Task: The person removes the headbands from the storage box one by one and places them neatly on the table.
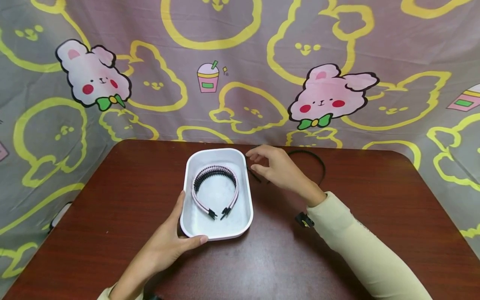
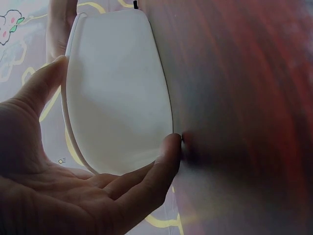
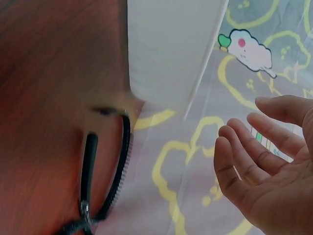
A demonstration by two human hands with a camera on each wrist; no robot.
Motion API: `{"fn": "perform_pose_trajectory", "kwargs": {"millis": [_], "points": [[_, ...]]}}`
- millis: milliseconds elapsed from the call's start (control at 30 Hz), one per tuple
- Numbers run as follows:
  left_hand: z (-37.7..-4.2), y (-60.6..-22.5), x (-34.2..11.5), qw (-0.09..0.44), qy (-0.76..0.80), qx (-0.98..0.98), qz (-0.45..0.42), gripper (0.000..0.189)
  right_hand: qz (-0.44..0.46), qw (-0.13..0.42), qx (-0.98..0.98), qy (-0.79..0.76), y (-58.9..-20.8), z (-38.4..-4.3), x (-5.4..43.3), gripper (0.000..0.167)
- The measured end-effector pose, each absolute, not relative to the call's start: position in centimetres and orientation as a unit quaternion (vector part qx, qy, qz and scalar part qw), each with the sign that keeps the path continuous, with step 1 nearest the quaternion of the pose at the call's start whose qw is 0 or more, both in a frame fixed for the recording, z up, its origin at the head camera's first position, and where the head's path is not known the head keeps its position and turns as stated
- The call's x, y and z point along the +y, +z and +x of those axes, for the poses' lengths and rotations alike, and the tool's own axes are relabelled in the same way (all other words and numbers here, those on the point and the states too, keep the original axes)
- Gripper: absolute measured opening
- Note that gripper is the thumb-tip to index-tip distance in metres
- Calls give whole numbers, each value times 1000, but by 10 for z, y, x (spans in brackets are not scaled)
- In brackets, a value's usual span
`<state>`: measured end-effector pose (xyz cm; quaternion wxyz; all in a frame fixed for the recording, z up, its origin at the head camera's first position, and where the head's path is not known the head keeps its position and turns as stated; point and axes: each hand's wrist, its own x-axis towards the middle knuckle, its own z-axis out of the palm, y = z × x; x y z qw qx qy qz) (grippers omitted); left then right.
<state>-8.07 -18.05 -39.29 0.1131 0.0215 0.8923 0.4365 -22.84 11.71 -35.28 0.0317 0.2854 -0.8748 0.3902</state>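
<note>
On the reddish-brown wood-grain table (image 1: 112, 200), we see a white tray (image 1: 225, 231) near the far edge and, right of it, a black headband (image 1: 323, 163).

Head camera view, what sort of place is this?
Probably an indoor tabletop set-up, perhaps at home: a brown table, a cartoon-printed cloth hanging behind it, and a white tray in the left hand.

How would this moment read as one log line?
left hand: grips white tray | right hand: empty, near tray | in tray: pink-and-black headband(s) | on table: black headband
</note>
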Motion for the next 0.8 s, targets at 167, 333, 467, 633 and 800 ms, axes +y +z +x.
{"fn": "perform_pose_trajectory", "kwargs": {"millis": [167, 333, 467, 633, 800], "points": [[-81, -393, -181, 113, 431, 895, 22, 132, 300, 37, -867, 396, -358, -228, 103, 29], [-82, -393, -181, 113, 432, 894, 23, 132, 311, 39, -864, 393, -363, -227, 92, 28], [-82, -393, -181, 115, 433, 893, 23, 131, 316, 34, -862, 395, -367, -228, 84, 29], [-82, -394, -181, 113, 433, 894, 25, 131, 315, 25, -859, 402, -372, -231, 75, 30], [-82, -393, -181, 114, 428, 896, 24, 131, 318, 19, -856, 406, -377, -236, 67, 31]]}}
